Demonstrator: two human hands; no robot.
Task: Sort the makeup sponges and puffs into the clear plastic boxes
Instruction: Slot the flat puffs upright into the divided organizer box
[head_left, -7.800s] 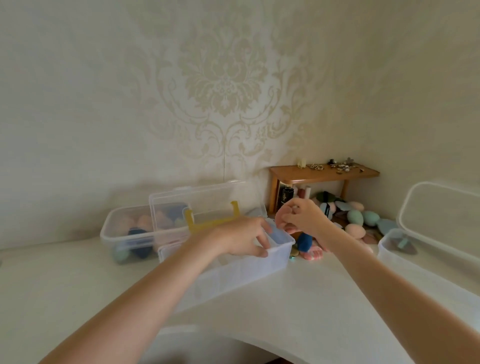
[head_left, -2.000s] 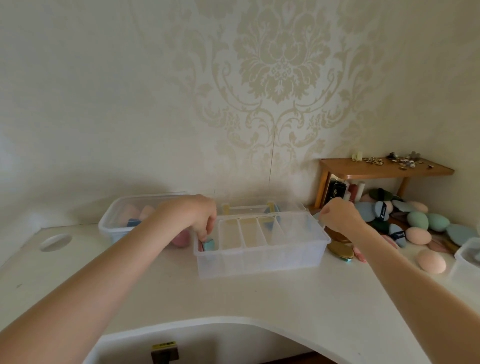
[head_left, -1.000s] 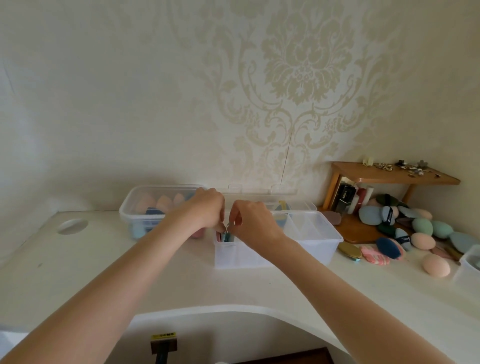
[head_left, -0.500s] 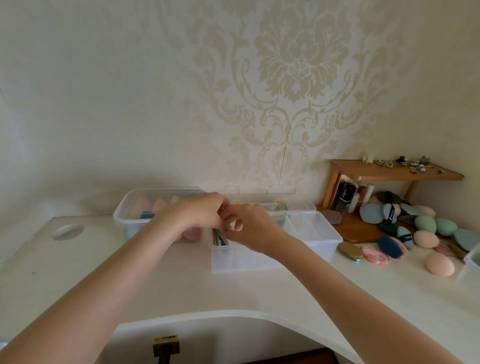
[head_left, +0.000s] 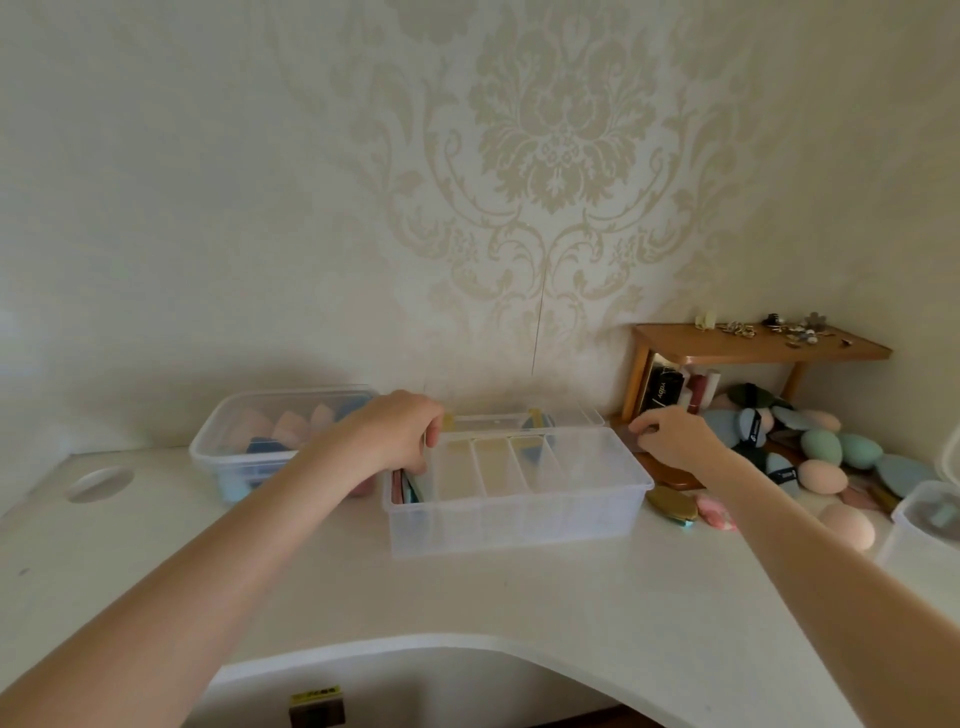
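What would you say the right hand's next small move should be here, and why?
Probably closing the right hand on the flat brownish puff at its fingertips and carrying it to the divided clear box. Only the leftmost slot holds pieces, under the left hand; the other slots look empty, and many sponges wait at the right.

Both forearms are extended forward, bare, entering from the lower corners and converging slightly. The left hand (head_left: 397, 434) is held palm down, wrist level, fingers curled downward with the tips hidden below the knuckles; whether anything is gripped cannot be told. The right hand (head_left: 675, 439) is set well apart to the right of the left, at about the same reach, back uppermost, thumb and forefinger brought close together at the far-left edge of the hand.
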